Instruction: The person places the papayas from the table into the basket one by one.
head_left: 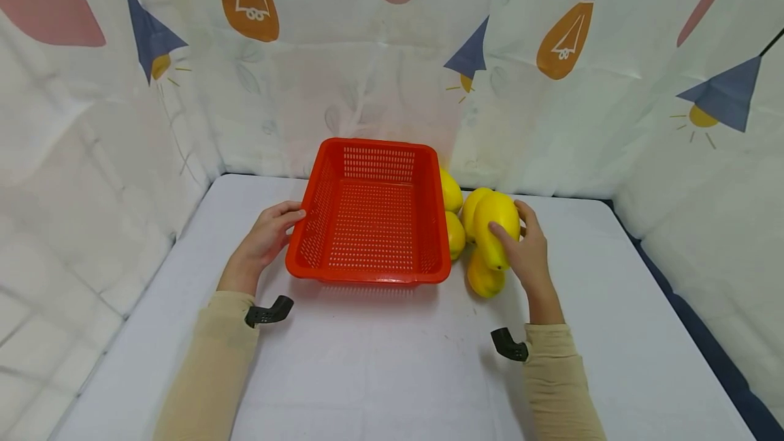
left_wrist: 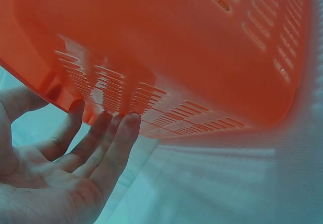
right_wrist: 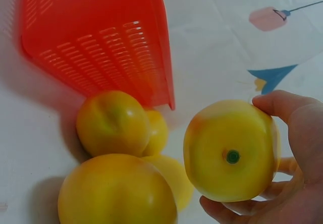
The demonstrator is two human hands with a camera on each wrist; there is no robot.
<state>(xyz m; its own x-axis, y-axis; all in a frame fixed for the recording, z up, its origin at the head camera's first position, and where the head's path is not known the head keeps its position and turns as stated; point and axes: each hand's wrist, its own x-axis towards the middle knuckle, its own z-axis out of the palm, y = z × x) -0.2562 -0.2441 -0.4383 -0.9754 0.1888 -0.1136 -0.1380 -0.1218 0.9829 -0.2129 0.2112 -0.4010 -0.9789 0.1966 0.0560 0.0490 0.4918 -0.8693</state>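
Observation:
An empty red plastic basket [head_left: 370, 223] with slotted walls stands at the middle of the table. My left hand [head_left: 266, 240] holds it by its left side, thumb at the rim and fingertips against the slotted outer wall [left_wrist: 151, 98]. To the right of the basket, my right hand [head_left: 528, 245] grips a yellow papaya [head_left: 497, 223], its small green stem end [right_wrist: 232, 156] facing the wrist camera. Fingers and thumb lie on either side of the fruit. Several other yellow papayas [head_left: 486, 276] are grouped beneath and beside it, two of them partly hidden by the basket's right side.
A white cloth covers the table [head_left: 380, 366]. Behind it hangs a white curtain [head_left: 380, 87] printed with lamps and bulbs, and more curtain encloses both sides. Black wrist mounts [head_left: 269, 312] stick out from both sleeves.

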